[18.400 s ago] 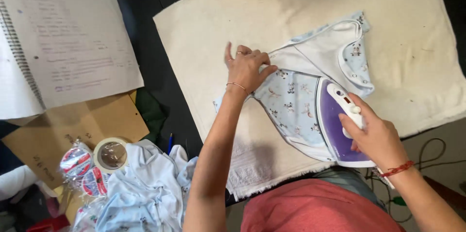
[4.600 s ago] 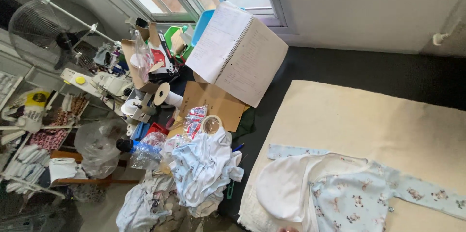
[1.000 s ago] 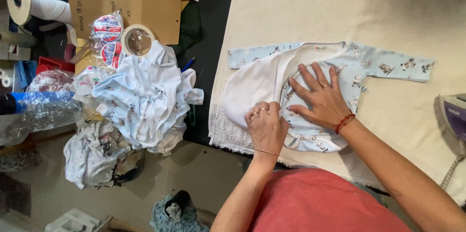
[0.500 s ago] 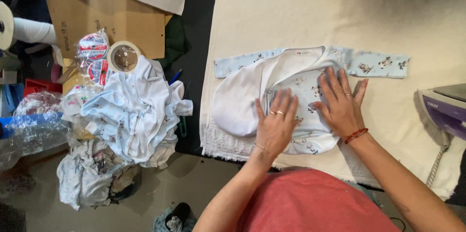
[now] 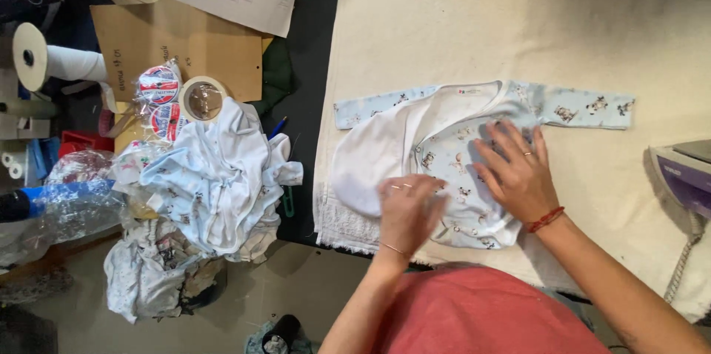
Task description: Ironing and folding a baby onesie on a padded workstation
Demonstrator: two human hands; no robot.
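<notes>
Cream padding covers the table (image 5: 444,13), where a pale blue baby top (image 5: 474,176) lies with sleeves spread. Both hands, left (image 5: 409,209) and right (image 5: 518,172), now press flat and open, gripping nothing; they have slid lower, smoothing. An iron (image 5: 685,176) waits aside.

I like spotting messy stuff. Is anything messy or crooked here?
Yes. Beside the cream pad, a heap of crumpled clothes spills over the edge onto more bundles below. The baby top under the left hand and right hand lies flat, one front flap folded open.
</notes>
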